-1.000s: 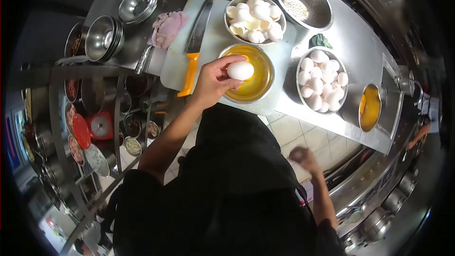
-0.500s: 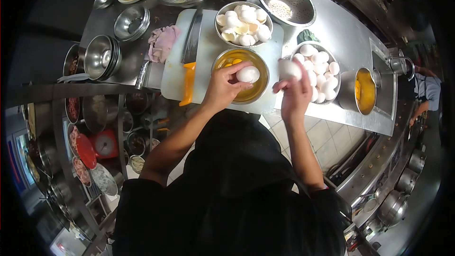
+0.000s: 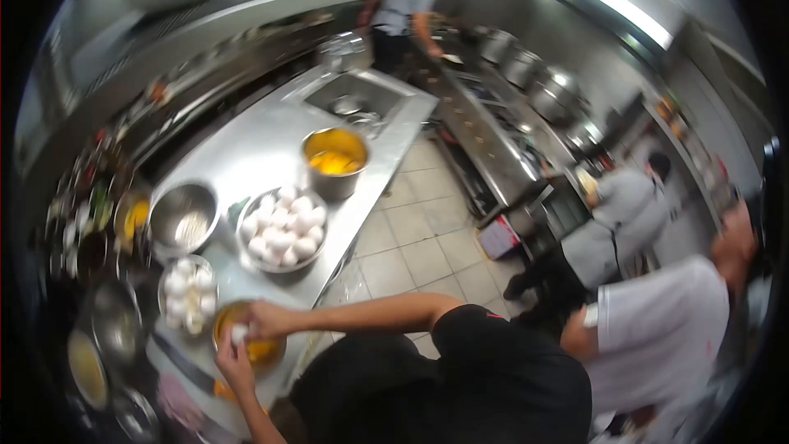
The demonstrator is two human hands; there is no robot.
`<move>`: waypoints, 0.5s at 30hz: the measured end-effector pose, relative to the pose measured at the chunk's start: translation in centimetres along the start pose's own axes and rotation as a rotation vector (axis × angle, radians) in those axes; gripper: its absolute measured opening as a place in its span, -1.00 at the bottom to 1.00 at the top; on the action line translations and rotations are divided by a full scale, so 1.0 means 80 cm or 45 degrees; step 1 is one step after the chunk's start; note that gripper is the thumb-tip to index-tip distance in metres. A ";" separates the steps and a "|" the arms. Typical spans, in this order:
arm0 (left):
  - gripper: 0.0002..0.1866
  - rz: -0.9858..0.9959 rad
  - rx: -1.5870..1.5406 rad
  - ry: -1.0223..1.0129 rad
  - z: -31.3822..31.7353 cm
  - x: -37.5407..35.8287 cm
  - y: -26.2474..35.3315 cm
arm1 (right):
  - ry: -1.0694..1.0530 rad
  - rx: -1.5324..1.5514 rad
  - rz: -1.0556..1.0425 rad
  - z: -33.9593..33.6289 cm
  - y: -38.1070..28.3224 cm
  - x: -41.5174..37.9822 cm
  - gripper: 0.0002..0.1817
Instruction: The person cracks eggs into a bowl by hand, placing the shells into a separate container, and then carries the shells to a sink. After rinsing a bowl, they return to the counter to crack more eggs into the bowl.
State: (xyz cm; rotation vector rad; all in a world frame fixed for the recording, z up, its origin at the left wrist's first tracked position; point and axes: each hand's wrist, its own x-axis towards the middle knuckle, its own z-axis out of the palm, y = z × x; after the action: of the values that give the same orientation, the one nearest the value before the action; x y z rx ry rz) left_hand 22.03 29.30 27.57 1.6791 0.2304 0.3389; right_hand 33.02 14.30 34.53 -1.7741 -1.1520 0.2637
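Note:
Blurred by motion, my left hand [image 3: 236,368] is closed on a white egg [image 3: 238,333] above a metal bowl [image 3: 280,353] with yellow yolks in it. My right hand [image 3: 273,320] meets it from the other side, its fingers closed at the egg. Beside them, a bowl of eggshells [image 3: 189,296] stands on the cutting board [image 3: 234,284]. Farther back is a bowl of whole white eggs [image 3: 282,230]. A knife [image 3: 185,362] with an orange handle lies near my left hand.
A deep pot [image 3: 335,163] with yolks stands near the sink [image 3: 386,99]. A colander [image 3: 185,218] is at the back left, pink cloth-like material [image 3: 179,403] at the lower left. One person [image 3: 407,12] stands beyond the sink; two others [image 3: 612,214] [image 3: 657,329] are at the right.
The view has swung to the right, bringing the aisle and other people in. My hands, apart before with an egg in each, now meet over the bowl.

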 end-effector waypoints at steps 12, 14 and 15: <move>-0.56 0.340 0.499 -0.283 -0.013 0.037 -0.034 | 0.214 -0.223 0.211 0.040 0.037 -0.033 -0.66; -0.53 0.310 0.513 -0.360 -0.009 0.040 -0.008 | 0.225 -0.313 0.252 0.039 0.045 -0.032 -0.69; -0.60 0.319 0.467 -0.311 0.001 0.022 0.041 | 0.149 -0.418 0.320 0.040 0.048 -0.030 -0.72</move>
State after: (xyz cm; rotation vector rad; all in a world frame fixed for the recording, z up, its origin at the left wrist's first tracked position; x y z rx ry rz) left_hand 23.60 29.36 30.99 2.0998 -0.1091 0.2847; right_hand 31.99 13.98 29.09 -2.1974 -0.9265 0.1205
